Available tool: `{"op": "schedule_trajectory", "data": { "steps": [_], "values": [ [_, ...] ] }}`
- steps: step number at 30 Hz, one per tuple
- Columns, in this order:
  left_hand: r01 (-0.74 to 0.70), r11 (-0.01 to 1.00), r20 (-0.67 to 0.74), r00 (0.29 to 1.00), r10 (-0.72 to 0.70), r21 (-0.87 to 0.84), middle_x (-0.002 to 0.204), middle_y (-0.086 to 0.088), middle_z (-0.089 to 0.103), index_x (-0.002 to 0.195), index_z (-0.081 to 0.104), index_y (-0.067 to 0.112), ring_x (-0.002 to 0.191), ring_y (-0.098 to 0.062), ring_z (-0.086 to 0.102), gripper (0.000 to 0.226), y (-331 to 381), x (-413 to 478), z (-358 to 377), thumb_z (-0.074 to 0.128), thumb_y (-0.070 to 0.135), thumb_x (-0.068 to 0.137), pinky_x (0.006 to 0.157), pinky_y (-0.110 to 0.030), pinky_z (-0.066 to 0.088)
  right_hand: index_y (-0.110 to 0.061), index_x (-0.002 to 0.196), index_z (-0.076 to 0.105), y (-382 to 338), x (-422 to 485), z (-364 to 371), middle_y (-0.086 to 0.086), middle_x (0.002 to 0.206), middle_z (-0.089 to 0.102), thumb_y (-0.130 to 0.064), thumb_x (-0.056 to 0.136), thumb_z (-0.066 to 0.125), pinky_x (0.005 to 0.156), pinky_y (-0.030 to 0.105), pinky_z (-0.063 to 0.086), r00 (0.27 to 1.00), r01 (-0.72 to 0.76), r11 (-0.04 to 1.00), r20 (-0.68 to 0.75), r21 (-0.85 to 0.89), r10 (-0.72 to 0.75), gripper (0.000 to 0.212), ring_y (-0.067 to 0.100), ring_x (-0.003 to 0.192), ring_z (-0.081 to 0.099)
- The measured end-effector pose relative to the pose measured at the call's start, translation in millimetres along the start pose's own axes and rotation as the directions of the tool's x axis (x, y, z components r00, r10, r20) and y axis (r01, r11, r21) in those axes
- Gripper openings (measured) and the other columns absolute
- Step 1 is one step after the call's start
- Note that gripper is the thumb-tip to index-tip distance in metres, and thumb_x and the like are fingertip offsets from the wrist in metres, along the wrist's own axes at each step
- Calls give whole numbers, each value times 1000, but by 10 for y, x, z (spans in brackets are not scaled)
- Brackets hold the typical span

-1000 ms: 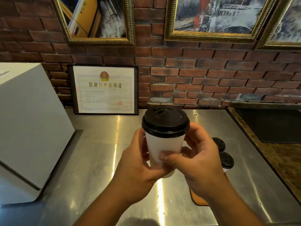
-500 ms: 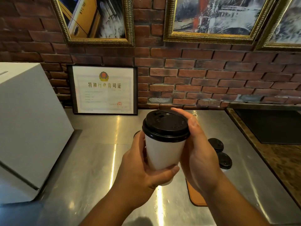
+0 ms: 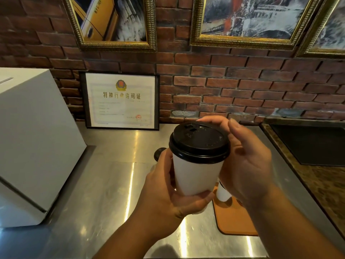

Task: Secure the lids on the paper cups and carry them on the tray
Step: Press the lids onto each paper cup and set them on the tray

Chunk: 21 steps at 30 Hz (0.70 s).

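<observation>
The steel counter (image 3: 112, 184) lies under the paper cup (image 3: 196, 176), and a big white box (image 3: 33, 146) sits far off to the cup's left. The orange tray (image 3: 237, 221) lies low and to the right of the cup, with another white cup (image 3: 223, 193) standing on it. You hold the paper cup upright above the counter. Your left hand (image 3: 168, 195) wraps around its lower half. Your right hand (image 3: 248, 165) is nearer the top, with its fingers curled over the far edge of the black lid (image 3: 199, 144). The lid sits flat on the cup's top, so I think the next push goes straight down. A second ago your right hand was low on the cup's side. Now it has climbed up to the lid.
</observation>
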<state>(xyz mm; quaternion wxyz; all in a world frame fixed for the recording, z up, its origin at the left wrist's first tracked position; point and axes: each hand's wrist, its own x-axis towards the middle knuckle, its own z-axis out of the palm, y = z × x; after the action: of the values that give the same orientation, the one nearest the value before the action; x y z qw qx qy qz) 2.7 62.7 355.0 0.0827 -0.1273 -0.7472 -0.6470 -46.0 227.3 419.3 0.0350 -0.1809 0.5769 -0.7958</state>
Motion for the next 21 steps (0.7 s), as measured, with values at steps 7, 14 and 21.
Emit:
{"op": "schedule_trajectory", "data": {
  "steps": [7, 14, 21],
  "values": [
    [-2, 1000, 17, 1000, 2, -1, 134, 20, 63, 134, 43, 68, 123, -13, 64, 89, 19, 0, 3, 94, 64, 60, 91, -38, 64, -12, 107, 79, 10, 93, 111, 12, 101, 77, -54, 100, 38, 80, 31, 61, 991, -126, 983, 70, 132, 117, 59, 25, 99, 75],
    [7, 1000, 12, 1000, -7, 4, 129, 26, 63, 128, 43, 75, 121, -3, 63, 85, 22, -37, 71, 88, 78, 55, 85, -21, 61, -5, 96, 74, 9, 68, 171, 13, 86, 72, -62, 94, 43, 72, 34, 59, 992, -123, 969, 35, 212, 118, 65, 26, 84, 71],
    [-18, 997, -30, 999, 20, 72, 128, 29, 63, 129, 42, 72, 120, 2, 60, 83, 72, -28, 38, 83, 81, 58, 81, -15, 59, -13, 133, 67, 34, -81, 105, 15, 124, 74, -58, 99, 50, 89, 42, 62, 998, -29, 992, -59, 120, 37, 59, 32, 117, 71]
  ]
}}
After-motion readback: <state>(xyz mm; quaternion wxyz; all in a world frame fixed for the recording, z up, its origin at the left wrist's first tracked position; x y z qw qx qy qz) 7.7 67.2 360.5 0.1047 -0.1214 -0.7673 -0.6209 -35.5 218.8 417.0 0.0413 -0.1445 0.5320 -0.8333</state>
